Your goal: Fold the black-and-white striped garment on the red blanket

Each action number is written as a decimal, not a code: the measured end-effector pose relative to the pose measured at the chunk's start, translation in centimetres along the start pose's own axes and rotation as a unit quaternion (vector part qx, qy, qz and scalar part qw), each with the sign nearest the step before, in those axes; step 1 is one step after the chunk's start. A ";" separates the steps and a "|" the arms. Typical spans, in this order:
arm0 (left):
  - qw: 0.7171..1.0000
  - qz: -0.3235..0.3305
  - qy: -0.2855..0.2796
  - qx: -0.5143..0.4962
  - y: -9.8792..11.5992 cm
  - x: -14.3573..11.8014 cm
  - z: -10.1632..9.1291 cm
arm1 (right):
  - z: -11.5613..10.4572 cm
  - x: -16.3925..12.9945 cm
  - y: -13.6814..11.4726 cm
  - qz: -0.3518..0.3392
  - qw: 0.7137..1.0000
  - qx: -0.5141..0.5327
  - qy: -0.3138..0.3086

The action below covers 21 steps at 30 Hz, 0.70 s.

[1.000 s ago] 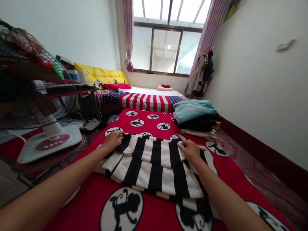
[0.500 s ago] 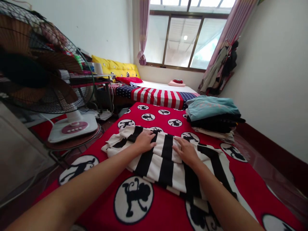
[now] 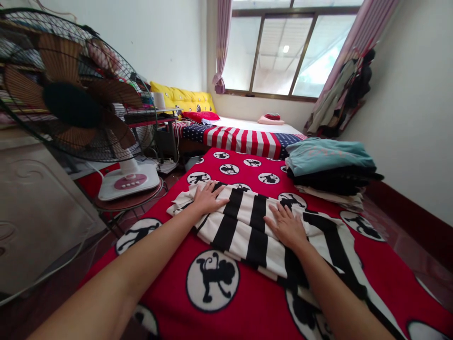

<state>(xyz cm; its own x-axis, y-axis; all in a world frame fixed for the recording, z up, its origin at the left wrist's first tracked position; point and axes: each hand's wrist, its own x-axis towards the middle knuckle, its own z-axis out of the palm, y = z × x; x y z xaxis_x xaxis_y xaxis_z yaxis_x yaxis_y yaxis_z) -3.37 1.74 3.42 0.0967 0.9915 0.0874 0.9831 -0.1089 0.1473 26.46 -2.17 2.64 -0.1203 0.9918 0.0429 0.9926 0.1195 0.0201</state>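
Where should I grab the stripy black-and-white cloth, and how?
Probably the middle of its near edge, sliding under from the person's side: the striped cloth lies flat on the red cover, that edge is uncovered there, and the left hand and right hand rest spread on top, farther back.

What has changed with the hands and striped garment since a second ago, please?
The left hand and right hand released the far edge of the striped garment; the left moved inward, and both now lie spread on top. The stack of folded clothes and electric fan stayed put.

L grip (image 3: 208, 198) & R grip (image 3: 287, 226) palm-down, splayed, arms (image 3: 138, 269) extended fwd.
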 end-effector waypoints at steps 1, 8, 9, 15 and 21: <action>1.000 -0.004 0.000 -0.001 -0.4 0.2 0.0 | 0.0 0.0 0.0 0.000 1.000 -0.001 0.001; 1.000 -0.020 0.005 -0.002 -3.7 0.7 0.0 | 0.2 -0.6 1.6 0.000 1.000 0.012 -0.006; 1.000 -0.016 0.005 -0.003 -4.0 0.7 0.1 | 0.1 -0.7 2.3 0.003 1.000 0.014 -0.015; 0.999 -0.010 0.029 0.007 -4.6 0.8 1.0 | -2.6 -2.0 5.4 0.040 0.997 -0.019 -0.071; 0.998 0.000 0.055 -0.031 -5.0 1.1 1.7 | -3.5 -4.9 -0.8 0.013 0.998 0.026 0.057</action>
<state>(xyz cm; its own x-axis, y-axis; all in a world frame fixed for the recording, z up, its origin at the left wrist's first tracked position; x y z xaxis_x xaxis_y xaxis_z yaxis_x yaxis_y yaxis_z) -7.94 3.46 1.11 0.0763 0.9779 0.1945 0.9714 -0.1170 0.2069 26.21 -7.32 5.90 -0.0927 0.9834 0.1561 0.9945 0.0992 -0.0345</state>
